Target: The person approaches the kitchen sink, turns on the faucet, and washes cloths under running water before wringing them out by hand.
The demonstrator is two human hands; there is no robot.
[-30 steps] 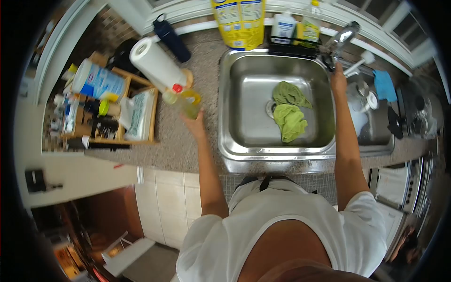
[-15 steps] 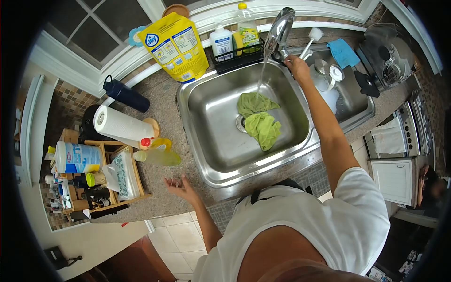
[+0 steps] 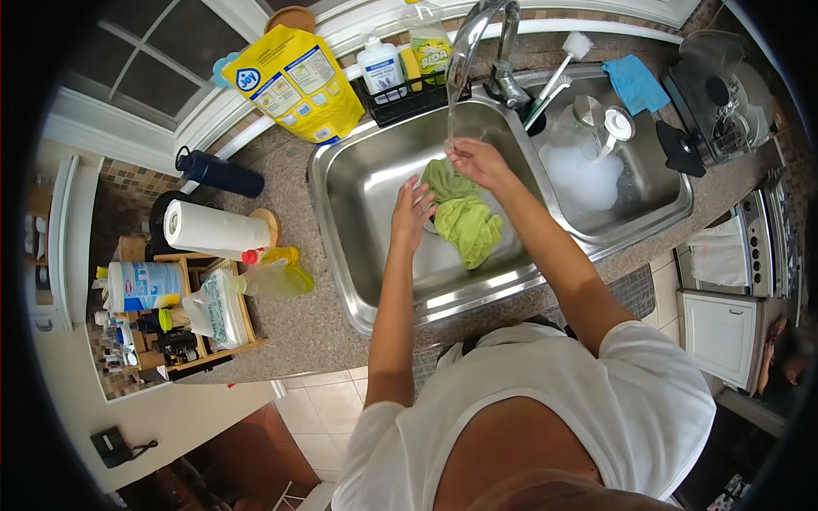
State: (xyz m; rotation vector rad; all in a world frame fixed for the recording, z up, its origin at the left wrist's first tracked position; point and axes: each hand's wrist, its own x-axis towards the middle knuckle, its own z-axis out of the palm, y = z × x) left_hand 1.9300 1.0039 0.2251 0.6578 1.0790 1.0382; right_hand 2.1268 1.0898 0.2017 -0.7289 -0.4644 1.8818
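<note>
Two wet green cloths lie in the left basin of the steel sink (image 3: 362, 281): a darker one (image 3: 449, 180) at the back and a brighter one (image 3: 470, 230) in front, partly overlapping. Water runs down from the faucet (image 3: 504, 83) toward the darker cloth. My left hand (image 3: 412, 213) is over the basin just left of the cloths, empty, fingers apart. By the water stream, above the darker cloth, is my right hand (image 3: 477, 162), its fingers loosely bent and nothing visible in them. Whether either hand touches a cloth is hard to tell.
Foam (image 3: 584, 176) and a clear pitcher (image 3: 615, 128) occupy the right basin. Behind the sink stand a black caddy (image 3: 409, 102) with bottles and a yellow Joy pouch (image 3: 298, 85). Paper towels (image 3: 217, 228) and a soap bottle (image 3: 277, 279) are on the left counter.
My right hand has left the faucet handle and come down to the water stream. My left hand has moved from the counter's front edge up over the basin. The view has shifted slightly.
</note>
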